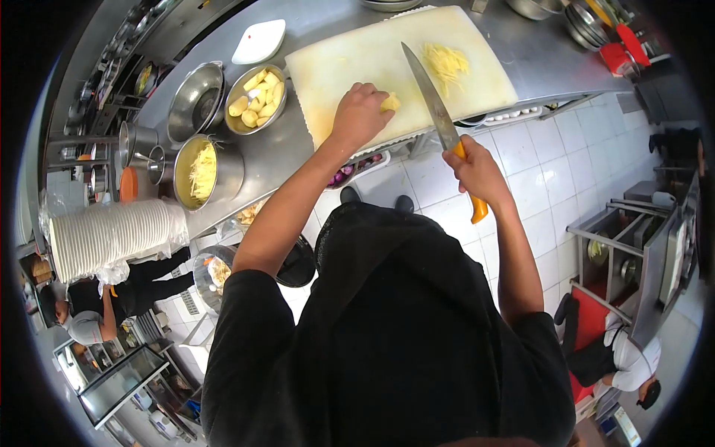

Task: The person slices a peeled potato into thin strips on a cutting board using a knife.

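Observation:
My right hand [474, 173] is closed round the orange handle of a long kitchen knife [436, 97]. Its blade points away from me, over the white cutting board [350, 63]. On the board's near left part, my left hand [362, 113] has its fingers curled on a piece of peeled potato [391, 103], which shows past the fingertips. To the right of the blade lies a small heap of thin potato strips [445, 65]. Blade and potato piece are apart.
Left of the board stand a metal bowl [274, 127] of peeled potatoes, a pot [181, 179] of potato strips, an empty metal bowl [195, 104] and a white dish [258, 41]. Stacked white plates [119, 237] sit at the counter's end. Two other people are farther off, left and right.

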Action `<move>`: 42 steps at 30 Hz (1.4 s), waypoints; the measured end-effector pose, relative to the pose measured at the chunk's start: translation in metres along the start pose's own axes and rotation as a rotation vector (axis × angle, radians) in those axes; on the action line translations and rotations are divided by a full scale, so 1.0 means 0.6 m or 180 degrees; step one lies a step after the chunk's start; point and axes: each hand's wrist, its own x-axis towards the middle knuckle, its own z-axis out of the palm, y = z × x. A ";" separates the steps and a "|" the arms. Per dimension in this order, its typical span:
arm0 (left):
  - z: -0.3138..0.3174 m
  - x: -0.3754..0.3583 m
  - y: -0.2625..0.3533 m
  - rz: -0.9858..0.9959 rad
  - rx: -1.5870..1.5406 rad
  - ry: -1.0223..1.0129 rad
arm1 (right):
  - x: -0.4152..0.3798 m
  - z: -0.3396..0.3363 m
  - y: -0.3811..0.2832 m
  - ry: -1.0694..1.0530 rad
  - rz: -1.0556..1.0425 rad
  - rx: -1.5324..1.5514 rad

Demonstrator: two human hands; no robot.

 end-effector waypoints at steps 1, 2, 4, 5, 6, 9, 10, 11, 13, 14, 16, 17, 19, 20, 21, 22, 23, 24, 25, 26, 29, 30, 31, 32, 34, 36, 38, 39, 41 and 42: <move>0.000 -0.001 0.001 -0.0025 -0.0015 -0.0009 | 0.001 0.000 0.003 0.0013 -0.0008 -0.0008; 0.002 -0.001 -0.001 -0.0056 -0.0102 0.0029 | 0.001 0.000 0.006 0.0022 -0.0020 -0.0016; 0.003 0.001 -0.007 -0.0125 -0.0267 0.0116 | 0.000 -0.001 0.005 0.0017 -0.0016 -0.0041; 0.003 0.000 -0.009 -0.0153 -0.0428 0.0306 | 0.000 -0.001 0.005 0.0012 -0.0013 -0.0053; 0.002 -0.002 -0.010 -0.0180 -0.0589 0.0496 | -0.001 -0.001 0.005 0.0005 -0.0015 -0.0044; -0.018 -0.010 -0.008 -0.0218 -0.0874 0.1059 | 0.000 0.001 0.004 -0.0017 -0.0032 -0.0027; -0.026 -0.016 -0.007 -0.0224 -0.0937 0.1243 | 0.001 0.001 0.002 -0.0027 -0.0043 -0.0027; -0.028 -0.027 -0.009 -0.0152 -0.0832 0.1216 | 0.002 0.001 0.001 -0.0036 -0.0058 -0.0028; -0.021 -0.051 -0.019 -0.0014 -0.0617 0.1172 | 0.002 0.000 -0.004 -0.0045 -0.0029 -0.0071; -0.013 -0.062 -0.023 0.0015 -0.0610 0.1083 | 0.003 0.001 -0.006 -0.0060 -0.0024 -0.0098; 0.001 -0.083 -0.029 0.0060 -0.0605 0.0907 | 0.005 0.004 -0.008 -0.0097 -0.0022 -0.0218; 0.006 -0.088 -0.029 0.0025 -0.0592 0.0884 | 0.006 0.004 -0.008 -0.0112 -0.0016 -0.0282; 0.008 -0.092 -0.025 -0.0026 -0.0589 0.0886 | 0.008 0.005 -0.003 -0.0154 -0.0032 -0.0308; 0.004 -0.094 -0.021 -0.0055 -0.0585 0.0887 | 0.009 0.007 -0.002 -0.0179 -0.0042 -0.0320; 0.002 -0.095 -0.018 -0.0082 -0.0600 0.0897 | 0.008 0.007 -0.005 -0.0180 -0.0030 -0.0367; 0.001 -0.095 -0.017 -0.0103 -0.0617 0.0907 | 0.005 0.007 -0.008 -0.0176 -0.0018 -0.0413; 0.001 -0.095 -0.016 -0.0118 -0.0636 0.0915 | 0.003 0.007 -0.010 -0.0166 -0.0003 -0.0455; 0.005 -0.094 -0.019 -0.0113 -0.0639 0.0928 | 0.002 0.007 -0.008 -0.0156 -0.0009 -0.0504; 0.009 -0.092 -0.025 -0.0106 -0.0640 0.0941 | 0.002 0.008 -0.005 -0.0145 -0.0015 -0.0552; 0.012 -0.089 -0.030 -0.0100 -0.0643 0.0954 | 0.002 0.009 0.000 -0.0133 -0.0019 -0.0600; 0.016 -0.081 -0.041 -0.0091 -0.0702 0.0943 | 0.003 0.015 0.021 -0.0043 -0.0224 -0.0786; 0.017 -0.079 -0.039 -0.0061 -0.0673 0.0989 | 0.001 0.015 0.024 -0.0031 -0.0247 -0.0848; 0.012 -0.074 -0.034 -0.0025 -0.0641 0.1037 | -0.001 0.016 0.024 -0.0014 -0.0272 -0.0907; 0.006 -0.070 -0.028 0.0005 -0.0606 0.1079 | -0.004 0.017 0.025 -0.0006 -0.0295 -0.0963; -0.002 -0.055 -0.010 0.0091 -0.0680 0.0755 | -0.005 0.025 0.040 0.0277 -0.0755 -0.1228; -0.005 -0.034 0.010 0.0142 -0.0569 0.0513 | -0.010 0.025 0.034 0.0270 -0.0723 -0.1281; -0.004 -0.011 0.025 0.0178 -0.0268 0.0335 | -0.018 0.017 0.000 -0.0009 -0.0184 -0.1104; -0.004 0.000 0.028 0.0010 -0.0119 -0.0108 | -0.017 0.017 0.001 -0.0010 -0.0159 -0.1084; 0.000 0.013 0.020 0.0000 0.0029 -0.0414 | -0.017 0.018 0.006 0.0002 -0.0090 -0.1024; 0.003 0.018 0.018 0.0007 0.0105 -0.0575 | -0.019 0.019 0.009 0.0079 -0.0191 -0.1067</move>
